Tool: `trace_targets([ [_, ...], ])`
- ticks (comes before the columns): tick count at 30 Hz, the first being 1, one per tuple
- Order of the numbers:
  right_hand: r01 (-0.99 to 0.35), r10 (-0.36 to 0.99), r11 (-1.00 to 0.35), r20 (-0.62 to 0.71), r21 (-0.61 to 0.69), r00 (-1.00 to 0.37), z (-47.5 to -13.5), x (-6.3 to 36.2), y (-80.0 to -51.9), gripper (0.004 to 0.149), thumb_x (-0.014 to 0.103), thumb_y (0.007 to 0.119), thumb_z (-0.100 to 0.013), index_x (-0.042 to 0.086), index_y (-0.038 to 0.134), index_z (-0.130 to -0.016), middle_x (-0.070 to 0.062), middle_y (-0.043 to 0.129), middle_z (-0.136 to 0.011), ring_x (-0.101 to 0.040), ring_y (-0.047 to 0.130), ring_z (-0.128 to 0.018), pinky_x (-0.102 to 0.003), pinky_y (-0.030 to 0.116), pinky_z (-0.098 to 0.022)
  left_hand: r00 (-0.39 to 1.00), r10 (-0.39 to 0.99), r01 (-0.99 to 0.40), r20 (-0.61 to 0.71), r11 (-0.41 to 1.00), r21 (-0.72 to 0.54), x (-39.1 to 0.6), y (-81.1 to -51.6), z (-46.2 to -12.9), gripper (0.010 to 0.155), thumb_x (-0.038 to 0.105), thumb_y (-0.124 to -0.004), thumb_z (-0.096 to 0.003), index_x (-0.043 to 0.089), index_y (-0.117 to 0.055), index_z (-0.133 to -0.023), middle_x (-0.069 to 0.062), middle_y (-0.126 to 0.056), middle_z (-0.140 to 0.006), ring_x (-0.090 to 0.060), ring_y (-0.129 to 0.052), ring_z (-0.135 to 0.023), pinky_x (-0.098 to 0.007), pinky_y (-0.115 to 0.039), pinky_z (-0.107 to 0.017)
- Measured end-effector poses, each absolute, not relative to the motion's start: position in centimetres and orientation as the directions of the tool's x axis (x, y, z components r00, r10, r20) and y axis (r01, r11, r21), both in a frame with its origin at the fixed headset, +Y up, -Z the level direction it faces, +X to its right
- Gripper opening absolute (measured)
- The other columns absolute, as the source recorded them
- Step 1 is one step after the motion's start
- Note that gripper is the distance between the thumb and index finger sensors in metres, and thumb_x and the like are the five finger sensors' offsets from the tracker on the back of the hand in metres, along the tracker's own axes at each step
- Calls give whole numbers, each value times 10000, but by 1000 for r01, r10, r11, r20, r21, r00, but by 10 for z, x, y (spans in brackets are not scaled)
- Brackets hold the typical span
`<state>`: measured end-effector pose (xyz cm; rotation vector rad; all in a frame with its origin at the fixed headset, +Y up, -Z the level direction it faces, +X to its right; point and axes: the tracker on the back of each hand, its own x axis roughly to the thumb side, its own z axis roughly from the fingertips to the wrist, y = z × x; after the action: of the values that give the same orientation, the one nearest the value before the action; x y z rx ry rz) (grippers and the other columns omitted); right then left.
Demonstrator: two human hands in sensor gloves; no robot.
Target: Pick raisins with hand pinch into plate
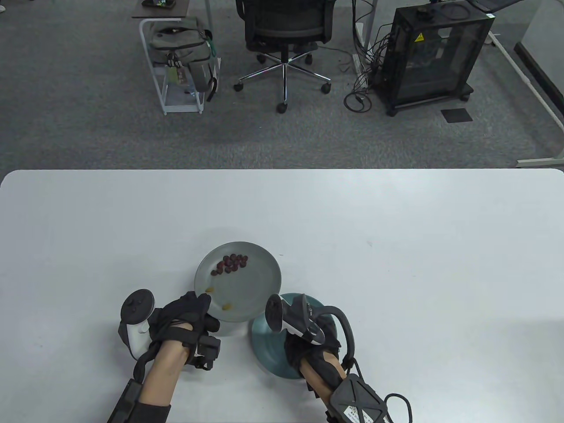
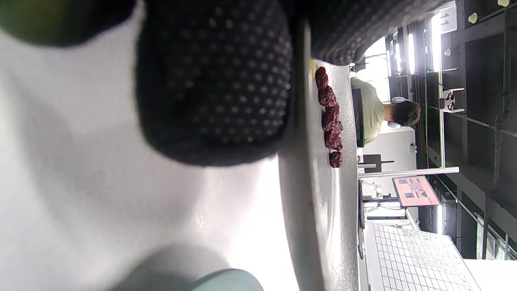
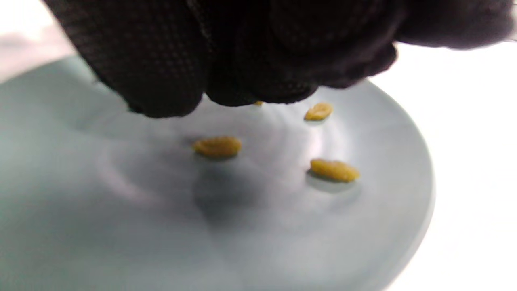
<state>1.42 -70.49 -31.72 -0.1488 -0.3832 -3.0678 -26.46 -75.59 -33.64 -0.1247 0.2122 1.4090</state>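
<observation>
The left hand [image 1: 187,319] is gripping the raised grey plate [image 1: 264,288] by its near rim. Dark raisins [image 1: 231,263] and two yellow raisins [image 1: 218,298] are lying there. The right hand [image 3: 226,52], fingers together, is hovering over the teal plate [image 3: 383,226], where three yellow ones [image 3: 217,146] are waiting; whether it is pinching one, I cannot tell.

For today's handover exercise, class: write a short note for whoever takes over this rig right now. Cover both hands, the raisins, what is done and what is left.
Left hand grips the near rim of the raised grey plate, which holds a cluster of dark red raisins and two yellow raisins.
Right hand hovers over the teal plate on the white table, fingertips bunched just above it; whether they pinch a raisin cannot be told.
Done: three yellow raisins on the teal plate.
Left: the two yellow ones on the grey plate.
</observation>
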Motion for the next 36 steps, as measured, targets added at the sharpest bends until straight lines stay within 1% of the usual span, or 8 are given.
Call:
trace_targets([
  [8, -20, 39, -981, 93, 192, -995, -313, 23, -686, 497, 445, 971, -395, 119, 937, -769, -90, 1017, -599, -192, 998, -294, -393, 875, -275, 158, 961, -986, -225, 167, 22, -261, -758, -336, 543, 270, -796, -479, -146, -706, -817, -199, -1071, -593, -221, -1101, -187, -415, -860, -164],
  [11, -19, 38, -984, 106, 177, -994, -310, 20, -683, 500, 452, 965, -396, 120, 936, -769, -88, 1016, -601, -191, 998, -296, -392, 876, -277, 167, 960, -985, -225, 173, 8, -259, -759, -337, 541, 271, -797, -480, -140, -709, -821, -197, -1073, -594, -221, -1101, -188, -414, -860, -165],
  [14, -48, 69, -984, 125, 169, -990, -307, 19, -678, 492, 458, 961, -398, 126, 941, -760, -85, 1019, -592, -189, 998, -290, -390, 876, -274, 165, 959, -986, -229, 168, -6, -256, -760, -337, 541, 266, -794, -480, -145, -704, -821, -201, -1069, -597, -226, -1100, -189, -419, -858, -166],
  [17, -62, 82, -988, 144, 140, -986, -304, 17, -674, 522, 495, 952, -390, 130, 939, -762, -83, 1017, -594, -188, 996, -293, -388, 876, -275, 174, 957, -985, -231, 174, -21, -253, -761, -337, 540, 266, -790, -482, -147, -704, -819, -201, -1069, -596, -224, -1099, -189, -418, -858, -165],
  [24, -123, 143, -987, 200, 107, -969, -296, 11, -664, 504, 494, 944, -394, 139, 942, -751, -75, 1019, -584, -183, 995, -283, -385, 876, -269, 202, 954, -979, -219, 192, -68, -243, -761, -336, 538, 262, -788, -481, -150, -704, -816, -202, -1069, -594, -227, -1099, -188, -420, -857, -164],
  [27, -139, 154, -987, 209, 83, -966, -295, 11, -661, 497, 491, 941, -397, 139, 945, -748, -73, 1022, -578, -181, 996, -277, -383, 878, -266, 210, 953, -977, -219, 196, -82, -238, -761, -334, 538, 261, -788, -481, -152, -705, -815, -201, -1070, -593, -227, -1100, -186, -420, -858, -162],
  [34, -138, 152, -987, 219, 81, -964, -296, 7, -666, 498, 476, 938, -403, 138, 931, -769, -79, 1013, -601, -184, 997, -296, -385, 877, -279, 228, 950, -969, -211, 201, -142, -220, -763, -330, 538, 266, -789, -480, -148, -706, -814, -198, -1071, -593, -221, -1102, -186, -417, -861, -161],
  [36, -134, 152, -987, 227, 90, -962, -297, 5, -668, 529, 486, 944, -393, 128, 925, -782, -85, 1010, -611, -190, 996, -310, -390, 875, -284, 221, 951, -970, -215, 191, -151, -214, -763, -328, 538, 264, -795, -476, -152, -710, -807, -201, -1075, -586, -221, -1105, -177, -419, -862, -154],
])
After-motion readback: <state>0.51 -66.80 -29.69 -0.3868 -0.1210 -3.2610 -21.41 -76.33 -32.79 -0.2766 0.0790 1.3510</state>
